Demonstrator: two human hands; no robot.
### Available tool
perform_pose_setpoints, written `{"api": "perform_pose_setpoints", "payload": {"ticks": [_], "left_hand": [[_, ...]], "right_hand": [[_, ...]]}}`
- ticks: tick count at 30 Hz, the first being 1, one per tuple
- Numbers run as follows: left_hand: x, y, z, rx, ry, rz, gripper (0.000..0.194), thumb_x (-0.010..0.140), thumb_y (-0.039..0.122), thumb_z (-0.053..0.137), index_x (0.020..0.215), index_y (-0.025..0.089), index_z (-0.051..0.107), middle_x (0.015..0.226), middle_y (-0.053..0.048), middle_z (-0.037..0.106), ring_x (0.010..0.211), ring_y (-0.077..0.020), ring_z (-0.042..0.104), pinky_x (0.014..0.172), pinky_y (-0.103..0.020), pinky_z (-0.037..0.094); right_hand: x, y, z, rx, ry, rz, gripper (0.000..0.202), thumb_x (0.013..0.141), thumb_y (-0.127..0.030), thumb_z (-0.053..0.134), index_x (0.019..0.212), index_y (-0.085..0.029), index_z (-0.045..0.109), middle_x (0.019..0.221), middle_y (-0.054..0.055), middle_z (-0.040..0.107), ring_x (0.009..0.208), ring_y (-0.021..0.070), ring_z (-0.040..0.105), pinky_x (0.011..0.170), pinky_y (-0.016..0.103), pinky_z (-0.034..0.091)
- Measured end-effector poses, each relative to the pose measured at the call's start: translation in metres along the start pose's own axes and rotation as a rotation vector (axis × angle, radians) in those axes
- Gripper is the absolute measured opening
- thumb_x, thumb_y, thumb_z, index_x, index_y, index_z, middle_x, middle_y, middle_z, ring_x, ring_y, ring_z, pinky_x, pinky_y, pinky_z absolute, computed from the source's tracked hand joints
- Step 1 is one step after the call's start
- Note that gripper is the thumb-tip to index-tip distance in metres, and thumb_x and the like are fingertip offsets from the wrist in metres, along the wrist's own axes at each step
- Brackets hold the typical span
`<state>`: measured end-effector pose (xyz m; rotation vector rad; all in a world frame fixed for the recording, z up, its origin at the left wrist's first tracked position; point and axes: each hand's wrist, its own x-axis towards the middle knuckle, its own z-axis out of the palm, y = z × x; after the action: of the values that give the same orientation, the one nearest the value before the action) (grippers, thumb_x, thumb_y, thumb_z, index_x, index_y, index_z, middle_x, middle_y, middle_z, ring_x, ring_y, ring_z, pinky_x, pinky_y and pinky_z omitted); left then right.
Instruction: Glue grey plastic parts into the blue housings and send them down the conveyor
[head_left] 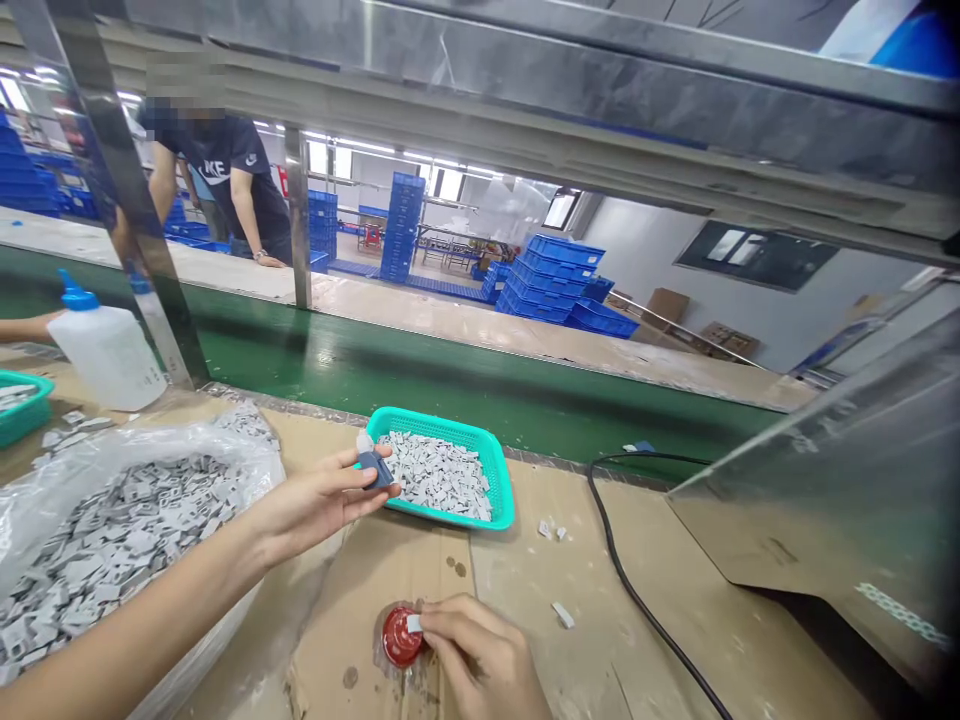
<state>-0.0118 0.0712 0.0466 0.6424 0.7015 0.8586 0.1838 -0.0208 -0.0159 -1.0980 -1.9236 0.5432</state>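
My left hand (330, 500) is closed around a dark blue-grey plastic piece (375, 470) with a whitish tip, held in front of the near-left side of a teal basket (504, 490). My right hand (480, 645) pinches a small light grey plastic piece (414, 623) over a small round red dish (400, 640). Whether the piece touches the dish I cannot tell. Many small grey-white pieces (442, 475) fill the basket. To the left lies a clear plastic bag (259, 465) heaped with similar grey pieces (142, 540).
A white squeeze bottle (109, 350) with a blue cap stands at left, beside a metal post. Another teal basket (34, 415) sits at the far left. A black cable (630, 590) crosses the cardboard-covered bench. Beyond the green belt (337, 355), a person (225, 190) leans on a ledge.
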Motion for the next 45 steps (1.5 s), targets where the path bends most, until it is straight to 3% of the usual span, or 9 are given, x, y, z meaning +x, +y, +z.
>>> {"api": "perform_pose_setpoints", "payload": {"ticks": [5, 14, 20, 23, 26, 30, 35, 45], "left_hand": [[-0.007, -0.012, -0.002, 0.094, -0.018, 0.032, 0.025, 0.070, 0.012, 0.061, 0.095, 0.016, 0.058, 0.087, -0.004, 0.062, 0.081, -0.0113, 0.057, 0.072, -0.019, 0.044], [-0.012, -0.022, -0.011, 0.194, 0.005, 0.127, 0.021, 0.069, 0.020, 0.063, 0.089, 0.016, 0.059, 0.091, -0.004, 0.063, 0.087, -0.0129, 0.055, 0.083, -0.024, 0.039], [-0.015, -0.027, -0.010, 0.426, 0.045, 0.189, 0.019, 0.063, 0.022, 0.066, 0.079, 0.016, 0.057, 0.081, -0.001, 0.062, 0.080, -0.0138, 0.055, 0.075, -0.025, 0.039], [-0.016, -0.031, -0.009, 0.566, 0.029, 0.239, 0.016, 0.063, 0.022, 0.066, 0.071, 0.016, 0.054, 0.071, 0.001, 0.060, 0.068, -0.0112, 0.053, 0.066, -0.024, 0.038], [-0.015, -0.036, -0.010, 0.597, -0.009, 0.270, 0.015, 0.064, 0.021, 0.064, 0.068, 0.016, 0.050, 0.074, 0.001, 0.059, 0.069, -0.0114, 0.053, 0.064, -0.023, 0.039], [-0.015, -0.042, -0.009, 0.592, -0.067, 0.279, 0.015, 0.065, 0.018, 0.062, 0.068, 0.016, 0.048, 0.085, -0.003, 0.060, 0.080, -0.0141, 0.055, 0.072, -0.026, 0.040], [-0.021, -0.045, -0.002, 0.670, -0.087, 0.279, 0.015, 0.064, 0.013, 0.061, 0.066, 0.016, 0.047, 0.080, -0.002, 0.059, 0.077, -0.0132, 0.054, 0.071, -0.025, 0.039], [-0.025, -0.051, -0.001, 0.655, -0.129, 0.276, 0.014, 0.065, 0.014, 0.060, 0.067, 0.017, 0.046, 0.080, -0.002, 0.057, 0.078, -0.0155, 0.053, 0.071, -0.026, 0.040]], "right_hand": [[-0.002, 0.002, 0.000, -0.030, -0.022, -0.049, 0.024, 0.079, -0.007, 0.042, 0.083, -0.015, 0.064, 0.076, 0.009, 0.063, 0.072, 0.0153, 0.062, 0.064, 0.023, 0.052], [0.005, -0.009, -0.010, -0.112, -0.011, -0.126, 0.026, 0.077, 0.000, 0.043, 0.089, -0.016, 0.060, 0.083, 0.008, 0.063, 0.079, 0.0142, 0.061, 0.069, 0.020, 0.051], [0.005, -0.016, -0.014, -0.131, -0.008, -0.153, 0.030, 0.076, 0.003, 0.043, 0.092, -0.017, 0.059, 0.084, 0.007, 0.062, 0.081, 0.0134, 0.061, 0.070, 0.018, 0.050], [0.004, -0.015, -0.013, -0.128, -0.023, -0.115, 0.029, 0.077, 0.001, 0.044, 0.093, -0.017, 0.059, 0.085, 0.008, 0.062, 0.081, 0.0140, 0.060, 0.070, 0.020, 0.050], [0.004, -0.014, -0.012, -0.115, -0.061, -0.064, 0.028, 0.078, 0.000, 0.042, 0.089, -0.017, 0.062, 0.080, 0.007, 0.062, 0.076, 0.0137, 0.061, 0.066, 0.020, 0.050], [0.010, -0.018, -0.015, -0.074, 0.036, -0.022, 0.024, 0.077, -0.004, 0.048, 0.088, -0.017, 0.064, 0.081, 0.007, 0.065, 0.076, 0.0145, 0.062, 0.064, 0.020, 0.050], [0.028, -0.029, -0.021, -0.024, 0.139, 0.142, 0.014, 0.074, -0.013, 0.056, 0.077, -0.020, 0.067, 0.075, 0.004, 0.067, 0.067, 0.0153, 0.062, 0.057, 0.022, 0.050], [0.037, -0.034, -0.009, -0.018, 0.129, 0.040, 0.016, 0.071, -0.009, 0.056, 0.075, -0.019, 0.068, 0.068, 0.004, 0.065, 0.062, 0.0157, 0.059, 0.055, 0.025, 0.050]]}}
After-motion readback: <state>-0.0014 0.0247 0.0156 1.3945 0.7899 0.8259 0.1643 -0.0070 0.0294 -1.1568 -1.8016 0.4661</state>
